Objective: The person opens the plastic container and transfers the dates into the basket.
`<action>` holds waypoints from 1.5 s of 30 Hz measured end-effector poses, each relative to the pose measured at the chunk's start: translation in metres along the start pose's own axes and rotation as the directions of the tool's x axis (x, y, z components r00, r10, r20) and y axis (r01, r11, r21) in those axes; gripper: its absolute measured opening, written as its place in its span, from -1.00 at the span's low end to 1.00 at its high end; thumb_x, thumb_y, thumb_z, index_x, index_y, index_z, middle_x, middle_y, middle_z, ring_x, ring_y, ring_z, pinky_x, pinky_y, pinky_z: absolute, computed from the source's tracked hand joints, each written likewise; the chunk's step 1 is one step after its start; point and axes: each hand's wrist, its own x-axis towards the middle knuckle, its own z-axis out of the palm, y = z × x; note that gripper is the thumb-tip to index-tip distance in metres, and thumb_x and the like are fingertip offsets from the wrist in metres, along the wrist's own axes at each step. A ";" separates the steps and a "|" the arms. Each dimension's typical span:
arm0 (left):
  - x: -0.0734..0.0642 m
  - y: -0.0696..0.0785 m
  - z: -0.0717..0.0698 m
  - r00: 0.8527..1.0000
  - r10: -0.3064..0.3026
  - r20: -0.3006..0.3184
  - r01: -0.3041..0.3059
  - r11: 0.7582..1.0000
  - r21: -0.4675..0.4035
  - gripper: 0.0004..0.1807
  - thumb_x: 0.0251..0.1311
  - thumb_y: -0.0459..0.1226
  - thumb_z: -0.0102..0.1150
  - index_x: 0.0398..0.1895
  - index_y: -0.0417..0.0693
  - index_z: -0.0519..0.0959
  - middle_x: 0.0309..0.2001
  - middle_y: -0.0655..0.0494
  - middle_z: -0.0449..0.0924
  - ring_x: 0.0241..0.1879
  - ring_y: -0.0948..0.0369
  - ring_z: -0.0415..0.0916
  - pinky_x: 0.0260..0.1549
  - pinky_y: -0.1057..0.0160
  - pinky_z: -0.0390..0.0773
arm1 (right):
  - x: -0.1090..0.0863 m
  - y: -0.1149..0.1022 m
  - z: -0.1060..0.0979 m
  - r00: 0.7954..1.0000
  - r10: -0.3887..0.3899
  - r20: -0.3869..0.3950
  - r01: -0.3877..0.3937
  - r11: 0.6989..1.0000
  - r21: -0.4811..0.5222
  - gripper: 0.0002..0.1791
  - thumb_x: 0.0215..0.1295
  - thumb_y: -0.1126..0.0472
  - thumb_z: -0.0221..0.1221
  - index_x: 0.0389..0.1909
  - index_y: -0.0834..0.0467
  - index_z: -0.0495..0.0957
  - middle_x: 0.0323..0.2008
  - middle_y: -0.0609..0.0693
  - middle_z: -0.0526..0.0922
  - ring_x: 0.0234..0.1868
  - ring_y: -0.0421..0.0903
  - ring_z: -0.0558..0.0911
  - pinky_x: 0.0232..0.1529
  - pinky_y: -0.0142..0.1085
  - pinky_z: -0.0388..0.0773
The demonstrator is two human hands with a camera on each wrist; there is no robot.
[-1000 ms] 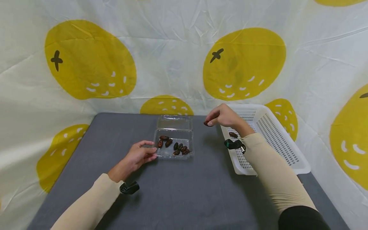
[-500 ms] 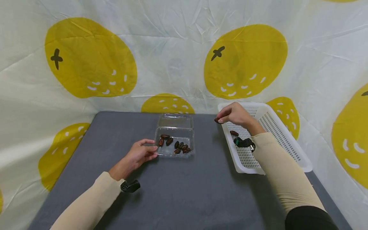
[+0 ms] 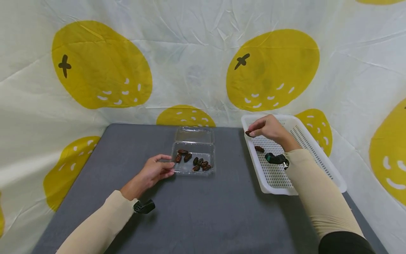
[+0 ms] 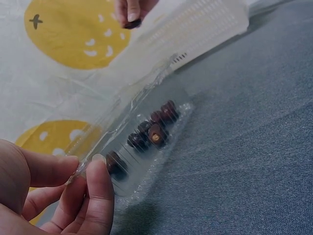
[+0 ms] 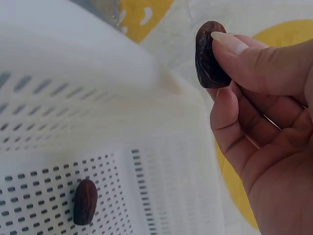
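1. The right hand (image 3: pixel 271 129) is pinching one date (image 5: pixel 208 61) at the tips of its nearly closed fingers (image 5: pixel 226 108), beside the rim of the white basket (image 3: pixel 279 191).
2. The left hand (image 3: pixel 154 170) is gripping the left edge of the clear box (image 3: pixel 200 153), thumb and finger closed on the plastic.
3. On the grey surface (image 3: pixel 206 211), the right sleeve (image 3: pixel 317 190) is blocking part of the basket.
4. I'm counting one box, one basket, ten dates: eight boxed, one in the basket, one held.
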 end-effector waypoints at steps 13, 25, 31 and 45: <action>-0.001 -0.002 0.002 1.000 0.001 0.003 -0.001 1.000 -0.001 -0.48 0.41 -0.41 0.24 0.39 -0.23 0.39 -0.24 -0.02 0.72 -0.43 0.22 0.69 -0.33 0.31 0.77 | -0.007 0.028 -0.013 0.997 0.056 -0.051 -0.060 0.996 -0.073 -0.67 0.25 0.24 0.46 -0.04 0.35 0.75 -0.16 0.16 0.84 -0.27 -0.24 0.70 -0.17 -0.42 0.60; 0.000 -0.002 0.004 1.000 0.004 0.003 -0.004 1.000 -0.011 -0.49 0.40 -0.43 0.24 0.38 -0.24 0.39 -0.26 -0.02 0.71 -0.44 0.23 0.70 -0.36 0.32 0.76 | -0.012 0.054 -0.022 0.991 0.121 -0.054 -0.126 0.986 -0.107 -0.65 0.28 0.22 0.44 0.00 0.35 0.73 -0.11 0.17 0.83 -0.21 -0.16 0.69 -0.07 -0.34 0.57; 0.000 -0.003 0.004 1.000 0.010 0.001 -0.010 1.000 -0.020 -0.50 0.40 -0.44 0.23 0.37 -0.25 0.40 -0.28 -0.03 0.71 -0.45 0.23 0.69 -0.37 0.31 0.76 | -0.016 0.065 -0.025 0.989 0.139 -0.055 -0.145 0.981 -0.126 -0.68 0.28 0.23 0.43 -0.02 0.32 0.74 -0.13 0.16 0.83 -0.18 -0.11 0.69 0.02 -0.21 0.60; -0.002 -0.004 0.006 1.000 0.009 -0.015 -0.009 1.000 -0.011 -0.48 0.40 -0.42 0.25 0.38 -0.24 0.40 -0.25 -0.04 0.71 -0.44 0.23 0.69 -0.37 0.32 0.76 | -0.024 0.086 -0.028 0.976 0.209 -0.060 -0.215 0.970 -0.111 -0.65 0.26 0.19 0.45 -0.02 0.32 0.73 -0.13 0.16 0.81 -0.06 0.08 0.61 0.08 -0.08 0.54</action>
